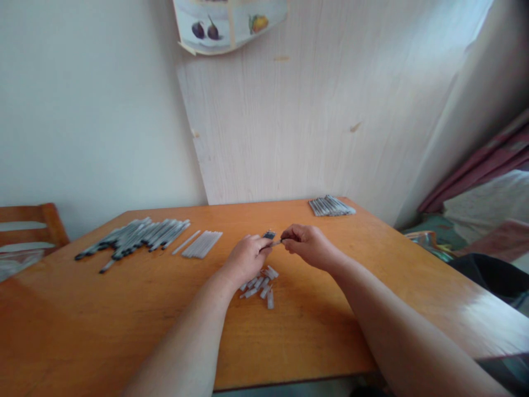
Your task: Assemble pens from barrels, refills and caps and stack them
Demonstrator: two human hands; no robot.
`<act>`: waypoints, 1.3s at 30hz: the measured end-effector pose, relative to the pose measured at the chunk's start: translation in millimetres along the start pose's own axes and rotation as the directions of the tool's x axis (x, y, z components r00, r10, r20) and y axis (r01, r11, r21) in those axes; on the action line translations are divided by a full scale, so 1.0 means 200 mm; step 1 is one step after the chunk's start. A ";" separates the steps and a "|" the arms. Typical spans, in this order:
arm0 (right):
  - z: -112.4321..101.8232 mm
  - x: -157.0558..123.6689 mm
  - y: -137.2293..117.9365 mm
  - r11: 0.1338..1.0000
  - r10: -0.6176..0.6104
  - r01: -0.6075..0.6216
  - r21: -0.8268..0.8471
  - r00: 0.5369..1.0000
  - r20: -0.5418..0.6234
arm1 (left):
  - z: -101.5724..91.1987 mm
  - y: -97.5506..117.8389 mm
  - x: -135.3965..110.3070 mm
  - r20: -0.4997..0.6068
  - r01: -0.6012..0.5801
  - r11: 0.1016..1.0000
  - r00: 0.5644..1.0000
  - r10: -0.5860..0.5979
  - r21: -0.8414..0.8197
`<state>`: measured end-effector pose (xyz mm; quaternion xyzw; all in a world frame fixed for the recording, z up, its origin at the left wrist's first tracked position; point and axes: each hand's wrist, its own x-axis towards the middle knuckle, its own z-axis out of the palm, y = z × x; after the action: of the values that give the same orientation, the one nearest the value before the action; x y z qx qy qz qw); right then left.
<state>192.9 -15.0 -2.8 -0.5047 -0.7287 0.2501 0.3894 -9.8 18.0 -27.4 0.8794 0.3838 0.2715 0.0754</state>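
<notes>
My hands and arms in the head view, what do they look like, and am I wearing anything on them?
Your left hand and right hand show no gloves. The left forearm and right forearm narrow toward the wrists; no sleeve, watch or bracelet shows on either. The fingers are too small to rule out a ring.

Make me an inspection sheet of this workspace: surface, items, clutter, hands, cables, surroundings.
Surface: wooden table, glossy at right.
Items: slim piece, held, details too small to tell; dark pieces by the left hand; small pale pieces scattered nearer.
Clutter: dark-tipped sticks in an uneven pile at left; pale sticks beside them; grey bundle at the far right.
Left hand: pinching the slim piece.
Right hand: pinching its right end.
Cables: nothing seen.
Surroundings: chair left, fruit picture above, curtain right.
</notes>
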 end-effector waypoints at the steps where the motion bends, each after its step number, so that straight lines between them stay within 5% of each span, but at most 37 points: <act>1: 0.00 0.00 0.00 1.000 0.001 -0.001 0.007 1.000 0.006 | 0.00 0.00 0.00 0.001 0.001 1.000 1.000 -0.001 0.001; 15: 0.02 0.02 0.05 0.971 -0.070 0.065 -0.231 0.997 -0.015 | -0.01 0.02 0.00 0.006 -0.018 1.000 1.000 0.018 0.021; 29: 0.02 0.01 0.05 0.999 -0.044 0.043 -0.017 0.998 -0.040 | -0.01 0.02 0.00 -0.024 -0.007 1.000 1.000 0.008 0.014; 39: 0.03 0.01 0.03 0.974 -0.092 0.084 -0.209 0.995 -0.029 | -0.02 0.03 0.00 0.005 -0.002 1.000 1.000 0.002 0.019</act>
<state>191.1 -11.6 -9.8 -0.5144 -0.7648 0.1456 0.3595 -7.7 14.0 -22.1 0.8811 0.3852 0.2658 0.0678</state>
